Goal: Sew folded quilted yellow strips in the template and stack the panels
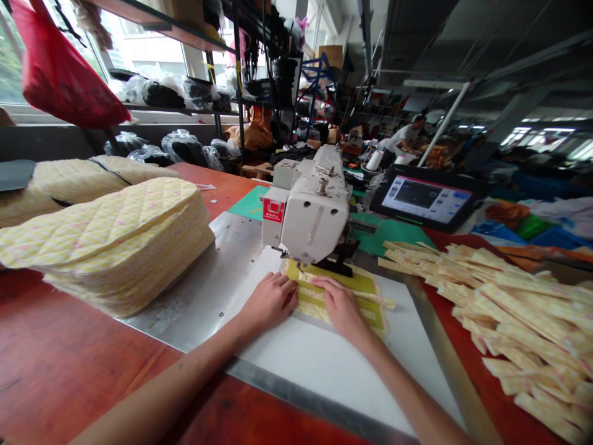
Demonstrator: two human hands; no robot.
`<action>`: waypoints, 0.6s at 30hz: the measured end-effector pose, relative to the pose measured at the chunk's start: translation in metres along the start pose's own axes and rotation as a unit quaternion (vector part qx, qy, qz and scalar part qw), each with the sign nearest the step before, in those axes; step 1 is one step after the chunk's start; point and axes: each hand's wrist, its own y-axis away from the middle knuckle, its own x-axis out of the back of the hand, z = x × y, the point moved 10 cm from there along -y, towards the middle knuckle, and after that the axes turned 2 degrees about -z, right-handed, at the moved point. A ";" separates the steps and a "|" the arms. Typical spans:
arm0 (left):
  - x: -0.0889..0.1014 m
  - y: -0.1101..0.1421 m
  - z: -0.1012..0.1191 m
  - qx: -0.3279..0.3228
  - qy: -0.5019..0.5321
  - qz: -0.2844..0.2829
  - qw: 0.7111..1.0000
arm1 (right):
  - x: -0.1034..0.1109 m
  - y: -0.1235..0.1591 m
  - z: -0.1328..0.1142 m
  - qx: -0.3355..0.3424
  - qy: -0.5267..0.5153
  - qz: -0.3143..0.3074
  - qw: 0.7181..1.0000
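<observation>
Below the head of a white sewing machine (317, 216) lies a yellow-green slotted template (354, 282) on a white plate. A narrow yellow-checked fabric strip (377, 300) runs across the template, its right end sticking out beyond my fingers. My left hand (272, 301) is closed at the template's left edge, fingers curled at the strip's left end; its fingertips are partly hidden. My right hand (343, 307) holds the strip near its middle, fingertips pressing it onto the template. Pale fabric also shows in the slots between my hands.
A thick stack of quilted yellow fabric pieces (134, 247) stands left. Many loose fabric strips (519, 315) are heaped at right. Behind them is a lit control screen (421, 196). A red bag (65, 74) hangs upper left. Another person (407, 136) works in the background.
</observation>
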 end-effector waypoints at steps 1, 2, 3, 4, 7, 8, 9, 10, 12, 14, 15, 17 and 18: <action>-0.001 -0.001 0.001 0.001 0.002 0.000 1.000 | 0.000 0.000 0.001 0.000 -0.002 -0.003 1.000; -0.002 -0.002 0.001 0.003 0.005 0.000 1.000 | 0.001 0.001 0.002 -0.001 -0.003 -0.003 1.000; -0.002 -0.003 0.001 0.004 0.008 0.000 1.000 | 0.001 0.001 0.002 -0.002 -0.004 -0.003 1.000; -0.003 -0.003 0.001 0.004 0.011 0.000 1.000 | 0.001 0.001 0.002 -0.003 -0.005 -0.002 1.000; -0.002 0.000 0.002 0.000 0.022 0.005 1.000 | 0.006 0.003 -0.002 0.002 0.020 0.016 1.000; -0.002 0.001 0.003 -0.004 0.025 0.010 1.000 | 0.010 0.005 -0.003 0.004 0.042 0.025 0.999; -0.002 0.002 0.002 -0.008 0.028 0.017 0.999 | 0.014 0.007 -0.003 0.004 0.070 0.032 0.997; -0.002 0.002 0.002 -0.015 0.030 0.026 0.999 | 0.019 0.009 -0.001 0.001 0.104 0.036 0.994; -0.003 0.002 0.000 -0.037 0.034 0.050 0.997 | 0.029 0.014 0.006 -0.009 0.179 0.030 0.983; -0.002 0.001 -0.005 -0.061 0.039 0.081 0.994 | 0.037 0.019 0.015 -0.014 0.258 0.007 0.966; -0.002 0.001 -0.007 -0.072 0.040 0.096 0.992 | 0.040 0.022 0.019 -0.012 0.298 -0.006 0.955; -0.001 0.003 -0.013 -0.099 0.036 0.121 0.987 | 0.045 0.027 0.022 -0.005 0.362 -0.025 0.932; 0.001 0.005 -0.017 -0.107 0.032 0.133 0.985 | 0.046 0.029 0.022 0.000 0.386 -0.030 0.922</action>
